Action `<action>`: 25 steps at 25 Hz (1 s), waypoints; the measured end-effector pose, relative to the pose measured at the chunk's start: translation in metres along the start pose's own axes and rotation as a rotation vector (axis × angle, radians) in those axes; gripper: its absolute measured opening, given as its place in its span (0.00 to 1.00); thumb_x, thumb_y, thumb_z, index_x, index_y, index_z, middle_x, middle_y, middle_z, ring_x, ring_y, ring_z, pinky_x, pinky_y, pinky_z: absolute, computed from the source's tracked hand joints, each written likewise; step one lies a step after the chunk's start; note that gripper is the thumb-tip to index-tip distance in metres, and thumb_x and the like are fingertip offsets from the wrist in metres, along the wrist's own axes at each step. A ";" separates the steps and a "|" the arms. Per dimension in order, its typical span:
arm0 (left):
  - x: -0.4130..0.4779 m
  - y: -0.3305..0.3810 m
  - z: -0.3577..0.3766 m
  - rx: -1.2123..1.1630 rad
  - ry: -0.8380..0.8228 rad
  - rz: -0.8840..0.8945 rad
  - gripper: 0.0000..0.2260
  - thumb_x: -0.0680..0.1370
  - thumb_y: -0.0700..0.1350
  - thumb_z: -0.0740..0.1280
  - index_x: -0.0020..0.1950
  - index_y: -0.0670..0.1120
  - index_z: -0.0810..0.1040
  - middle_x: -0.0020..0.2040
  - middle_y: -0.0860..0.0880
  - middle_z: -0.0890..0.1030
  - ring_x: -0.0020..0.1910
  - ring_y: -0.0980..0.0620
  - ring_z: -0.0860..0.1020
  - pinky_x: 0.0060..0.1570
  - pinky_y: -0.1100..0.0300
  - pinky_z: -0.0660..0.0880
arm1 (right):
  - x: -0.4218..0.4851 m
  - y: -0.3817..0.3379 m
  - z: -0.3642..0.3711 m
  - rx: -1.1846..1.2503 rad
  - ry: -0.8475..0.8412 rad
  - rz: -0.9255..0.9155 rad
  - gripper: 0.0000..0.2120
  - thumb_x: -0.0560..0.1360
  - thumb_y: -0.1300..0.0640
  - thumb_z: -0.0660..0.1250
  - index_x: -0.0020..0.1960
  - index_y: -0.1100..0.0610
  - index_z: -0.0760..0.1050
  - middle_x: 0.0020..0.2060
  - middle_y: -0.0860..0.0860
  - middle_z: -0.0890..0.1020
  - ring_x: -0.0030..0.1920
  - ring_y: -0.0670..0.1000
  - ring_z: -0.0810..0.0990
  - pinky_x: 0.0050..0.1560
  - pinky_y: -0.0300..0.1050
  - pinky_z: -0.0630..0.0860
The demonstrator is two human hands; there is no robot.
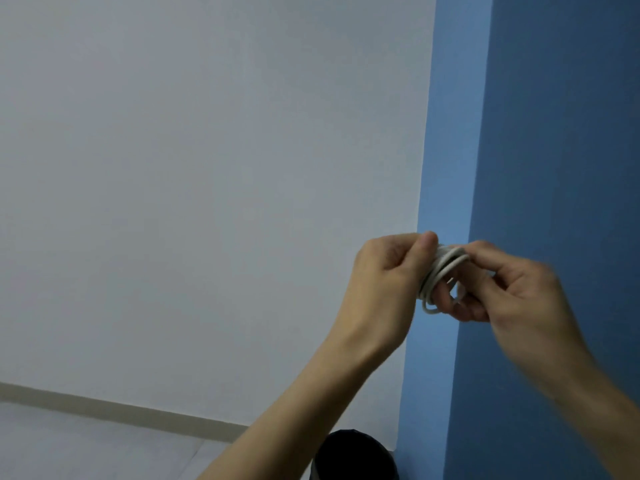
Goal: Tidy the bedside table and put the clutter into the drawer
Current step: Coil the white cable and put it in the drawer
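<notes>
A white cable is wound into a small coil, held up in the air in front of the wall corner. My left hand grips the coil from the left, thumb on top. My right hand pinches the coil's right side with its fingertips and looks motion-blurred. Both forearms rise from the bottom of the head view. The bedside table and its drawer are out of view.
A white wall fills the left, a blue wall the right. A pale baseboard runs along the floor at lower left. A dark round container stands at the bottom edge between my forearms.
</notes>
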State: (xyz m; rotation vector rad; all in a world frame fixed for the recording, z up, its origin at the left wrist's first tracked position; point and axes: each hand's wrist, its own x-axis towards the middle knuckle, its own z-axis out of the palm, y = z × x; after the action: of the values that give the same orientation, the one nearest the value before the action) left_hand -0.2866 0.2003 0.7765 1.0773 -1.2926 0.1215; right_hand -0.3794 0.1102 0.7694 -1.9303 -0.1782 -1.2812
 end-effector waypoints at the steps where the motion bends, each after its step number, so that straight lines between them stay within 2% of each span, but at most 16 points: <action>1: -0.004 0.002 0.001 0.036 0.043 0.032 0.20 0.77 0.48 0.57 0.33 0.35 0.75 0.23 0.43 0.75 0.31 0.33 0.78 0.39 0.42 0.77 | 0.000 -0.002 0.001 -0.006 -0.005 -0.009 0.10 0.70 0.51 0.61 0.39 0.46 0.81 0.26 0.44 0.78 0.28 0.51 0.71 0.36 0.56 0.78; 3: -0.011 0.006 0.005 0.106 0.148 0.109 0.16 0.76 0.47 0.60 0.32 0.40 0.77 0.25 0.44 0.78 0.29 0.39 0.79 0.34 0.47 0.77 | 0.001 -0.004 0.003 -0.008 -0.003 -0.038 0.09 0.70 0.51 0.61 0.38 0.48 0.80 0.26 0.43 0.78 0.26 0.45 0.72 0.35 0.52 0.77; 5: -0.014 0.010 0.004 0.151 0.216 0.149 0.15 0.75 0.45 0.62 0.31 0.42 0.79 0.25 0.45 0.79 0.28 0.42 0.80 0.31 0.52 0.77 | 0.002 -0.005 0.004 -0.036 0.000 -0.078 0.09 0.70 0.50 0.62 0.38 0.48 0.80 0.27 0.43 0.78 0.26 0.45 0.71 0.31 0.43 0.74; 7: -0.012 0.013 -0.002 0.041 0.146 0.070 0.16 0.77 0.43 0.61 0.32 0.40 0.77 0.23 0.45 0.77 0.26 0.43 0.78 0.30 0.57 0.75 | 0.002 -0.006 0.004 -0.048 -0.015 -0.103 0.08 0.71 0.51 0.62 0.40 0.48 0.81 0.30 0.45 0.79 0.26 0.45 0.70 0.28 0.37 0.70; 9: -0.007 0.013 -0.009 -0.136 0.026 -0.056 0.17 0.81 0.40 0.57 0.34 0.37 0.76 0.21 0.49 0.74 0.24 0.45 0.76 0.28 0.63 0.72 | 0.000 -0.006 0.003 -0.026 -0.051 -0.109 0.09 0.72 0.54 0.63 0.43 0.47 0.82 0.34 0.45 0.79 0.25 0.45 0.68 0.27 0.35 0.69; 11: -0.005 0.012 -0.011 -0.192 -0.031 -0.100 0.17 0.81 0.40 0.56 0.36 0.36 0.76 0.21 0.50 0.73 0.23 0.47 0.75 0.25 0.67 0.70 | -0.003 -0.006 0.002 -0.033 -0.066 -0.128 0.09 0.72 0.55 0.64 0.45 0.46 0.82 0.34 0.45 0.79 0.24 0.45 0.68 0.27 0.35 0.70; 12: -0.006 0.009 -0.010 -0.175 -0.007 -0.093 0.16 0.80 0.40 0.59 0.36 0.35 0.77 0.21 0.49 0.73 0.25 0.47 0.75 0.25 0.68 0.69 | -0.004 -0.005 0.002 -0.077 -0.049 -0.157 0.09 0.72 0.55 0.64 0.44 0.46 0.82 0.33 0.46 0.78 0.24 0.45 0.69 0.28 0.34 0.70; 14: -0.008 0.003 -0.007 -0.020 0.163 -0.003 0.13 0.75 0.42 0.66 0.33 0.36 0.79 0.24 0.45 0.76 0.27 0.50 0.76 0.28 0.66 0.69 | -0.006 -0.001 0.002 -0.189 0.034 -0.235 0.06 0.73 0.55 0.65 0.44 0.46 0.80 0.32 0.46 0.77 0.25 0.46 0.70 0.28 0.31 0.69; 16: -0.008 -0.001 -0.007 0.113 0.354 0.080 0.10 0.72 0.42 0.67 0.32 0.41 0.81 0.26 0.47 0.79 0.26 0.56 0.75 0.28 0.65 0.68 | -0.008 0.002 0.002 -0.222 0.143 -0.268 0.05 0.74 0.55 0.65 0.44 0.47 0.79 0.30 0.47 0.75 0.25 0.46 0.70 0.27 0.31 0.66; 17: -0.009 -0.002 -0.007 0.134 0.354 0.091 0.10 0.72 0.43 0.66 0.33 0.43 0.82 0.27 0.49 0.80 0.26 0.58 0.74 0.28 0.65 0.68 | -0.008 0.004 0.001 -0.210 0.188 -0.260 0.05 0.74 0.55 0.65 0.44 0.47 0.79 0.30 0.49 0.74 0.25 0.47 0.69 0.27 0.34 0.66; 20: -0.015 0.000 -0.008 0.115 0.095 0.056 0.10 0.74 0.42 0.62 0.45 0.43 0.83 0.36 0.51 0.82 0.33 0.62 0.77 0.34 0.68 0.72 | -0.006 0.004 -0.004 -0.120 0.244 -0.168 0.09 0.74 0.59 0.65 0.41 0.47 0.81 0.26 0.55 0.71 0.24 0.47 0.66 0.24 0.37 0.64; 23: -0.017 -0.002 -0.021 -0.009 -0.103 -0.017 0.12 0.75 0.35 0.62 0.55 0.38 0.81 0.45 0.41 0.81 0.39 0.59 0.78 0.37 0.70 0.74 | -0.003 0.004 -0.011 -0.026 0.226 -0.075 0.07 0.73 0.56 0.66 0.39 0.52 0.82 0.21 0.52 0.67 0.23 0.45 0.63 0.22 0.34 0.62; 25: -0.014 0.000 -0.029 -0.102 -0.150 -0.101 0.11 0.75 0.32 0.64 0.56 0.36 0.80 0.41 0.38 0.78 0.37 0.55 0.77 0.38 0.67 0.77 | -0.002 0.004 -0.015 -0.007 0.231 -0.054 0.07 0.73 0.57 0.67 0.39 0.52 0.83 0.20 0.50 0.67 0.22 0.46 0.61 0.22 0.34 0.61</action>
State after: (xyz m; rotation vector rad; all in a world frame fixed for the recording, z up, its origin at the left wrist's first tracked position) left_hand -0.2710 0.2271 0.7679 1.0781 -1.3602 -0.1020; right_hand -0.3887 0.0982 0.7684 -1.7764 -0.1086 -1.5302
